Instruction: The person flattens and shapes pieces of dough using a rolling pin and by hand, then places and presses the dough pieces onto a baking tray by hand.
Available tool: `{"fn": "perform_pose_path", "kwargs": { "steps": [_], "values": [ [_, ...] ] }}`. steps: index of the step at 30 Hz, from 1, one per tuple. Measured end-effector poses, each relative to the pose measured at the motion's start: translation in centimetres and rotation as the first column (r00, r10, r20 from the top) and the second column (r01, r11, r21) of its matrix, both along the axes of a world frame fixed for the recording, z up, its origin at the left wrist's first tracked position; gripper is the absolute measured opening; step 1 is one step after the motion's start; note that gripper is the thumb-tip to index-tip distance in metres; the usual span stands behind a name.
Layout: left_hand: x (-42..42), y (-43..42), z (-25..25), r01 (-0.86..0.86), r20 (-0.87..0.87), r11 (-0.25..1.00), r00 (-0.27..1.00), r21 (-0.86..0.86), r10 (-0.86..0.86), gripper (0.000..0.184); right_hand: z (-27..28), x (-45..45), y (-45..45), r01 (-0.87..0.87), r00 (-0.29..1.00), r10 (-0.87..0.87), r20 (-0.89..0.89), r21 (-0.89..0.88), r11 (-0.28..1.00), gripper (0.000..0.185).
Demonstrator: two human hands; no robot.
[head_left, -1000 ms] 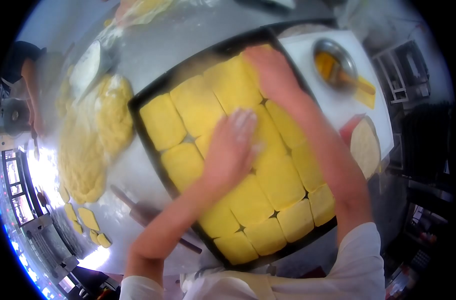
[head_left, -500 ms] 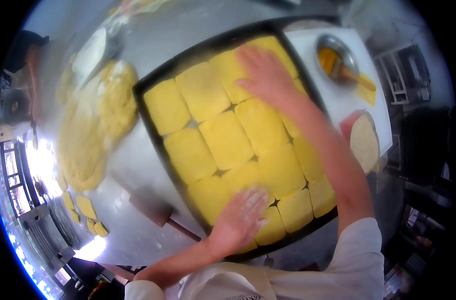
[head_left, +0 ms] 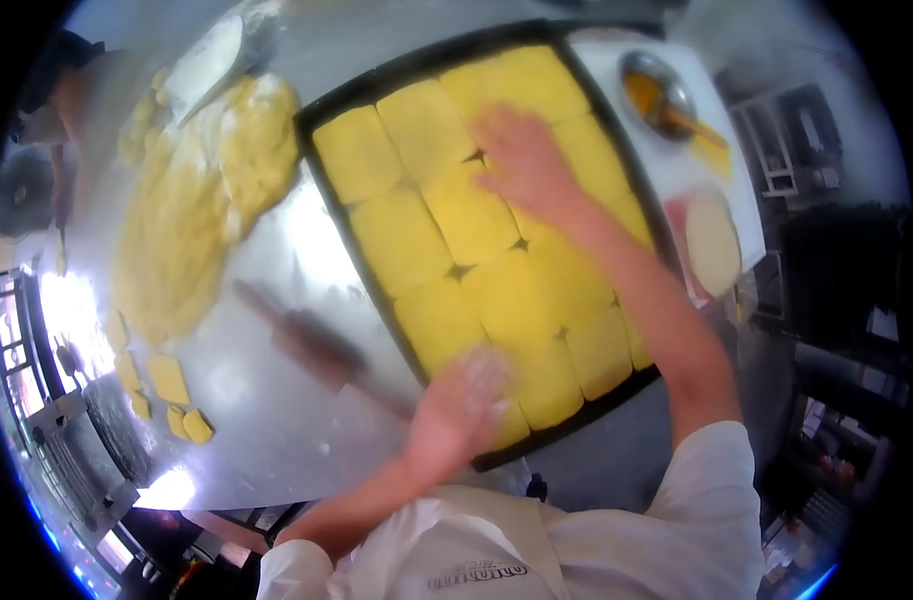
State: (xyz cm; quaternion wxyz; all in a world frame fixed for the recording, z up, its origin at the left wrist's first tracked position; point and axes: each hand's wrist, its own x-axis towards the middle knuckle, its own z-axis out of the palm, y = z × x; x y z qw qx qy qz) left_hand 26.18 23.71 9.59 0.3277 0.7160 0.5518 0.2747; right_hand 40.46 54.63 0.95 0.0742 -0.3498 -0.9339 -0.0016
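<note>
A dark rectangular tray (head_left: 372, 262) holds several flat yellow dough pieces (head_left: 467, 212) laid edge to edge. My right hand (head_left: 525, 165) is over the upper middle of the tray, palm down with fingers apart, on or just above the dough. My left hand (head_left: 464, 405) is at the tray's near left corner, flat over the dough, its fingers dusted white and somewhat blurred. Neither hand holds anything that shows. A rolling pin (head_left: 322, 350) lies left of the tray, close to my left hand.
Left of the tray are a large dough mass (head_left: 182, 225), a white scraper-like piece (head_left: 207, 68) and small dough scraps (head_left: 167, 378). On a white board (head_left: 742, 190) at the right are a metal bowl (head_left: 657, 95) with a brush and a pale round piece (head_left: 713, 245). Another person's arm (head_left: 69, 110) shows far left.
My left hand has moved from the tray's middle to its near edge. My right hand has shifted from the far right corner toward the upper middle. The view has shifted slightly.
</note>
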Motion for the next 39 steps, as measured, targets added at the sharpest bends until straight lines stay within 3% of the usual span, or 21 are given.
{"fn": "perform_pose_path", "kwargs": {
  "steps": [3, 6, 9, 12, 18, 24, 27, 32, 35, 39],
  "values": [
    [-0.8, -2.0, -1.6, 0.010, -0.015, 0.999, 1.000, 0.033, -0.009, 0.052, 0.4, -0.2, -1.9, 0.103, 0.981, -0.115, -0.157, -0.080, 0.991, 0.065],
    [-2.2, -4.0, -2.5, 0.036, -0.032, 0.997, 0.999, 0.063, -0.034, 0.050, 3.5, -0.4, -4.1, 0.203, 0.837, -0.231, -0.497, -0.110, 0.973, 0.059],
    [-3.3, -5.9, -3.5, 0.064, -0.032, 0.992, 0.998, 0.105, -0.061, 0.051, 3.2, 1.0, -8.2, 0.222, 0.765, -0.305, -0.567, -0.213, 0.952, 0.052],
    [-3.9, -6.8, -4.9, 0.143, -0.075, 0.978, 0.988, 0.152, -0.133, 0.054, 3.3, 1.3, -14.7, 0.060, 0.962, -0.075, -0.263, -0.065, 0.996, 0.047],
    [-4.2, -6.8, -5.3, 0.252, -0.221, 0.955, 0.951, 0.156, -0.215, 0.060, 2.9, -1.4, -16.5, 0.119, 0.950, -0.146, -0.275, -0.113, 0.986, 0.053],
    [-3.9, -6.8, -4.8, 0.255, -0.267, 0.954, 0.941, 0.156, -0.208, 0.059, 1.4, -2.9, -17.4, 0.091, 0.991, -0.091, -0.098, -0.012, 0.996, 0.065],
    [-3.8, -6.7, -4.9, 0.254, -0.264, 0.958, 0.941, 0.134, -0.212, 0.058, 2.0, -2.6, -16.9, 0.085, 0.996, -0.086, -0.018, -0.062, 0.994, 0.068],
    [-3.2, -6.2, -4.1, 0.168, -0.177, 0.982, 0.973, 0.089, -0.150, 0.055, 3.3, -2.9, -13.7, 0.031, 0.991, -0.043, -0.129, -0.090, 0.995, 0.071],
    [-1.9, -6.3, -3.4, -0.014, -0.019, 0.994, 1.000, 0.106, 0.016, 0.055, 1.2, -2.4, -12.9, -0.055, 0.987, 0.041, -0.154, -0.087, 0.995, 0.073],
    [-0.7, -5.2, -2.3, -0.138, 0.017, 0.985, 0.990, 0.107, 0.137, 0.055, 0.6, -1.7, -11.8, -0.118, 0.982, 0.101, -0.158, -0.103, 0.988, 0.075]
  ]
}}
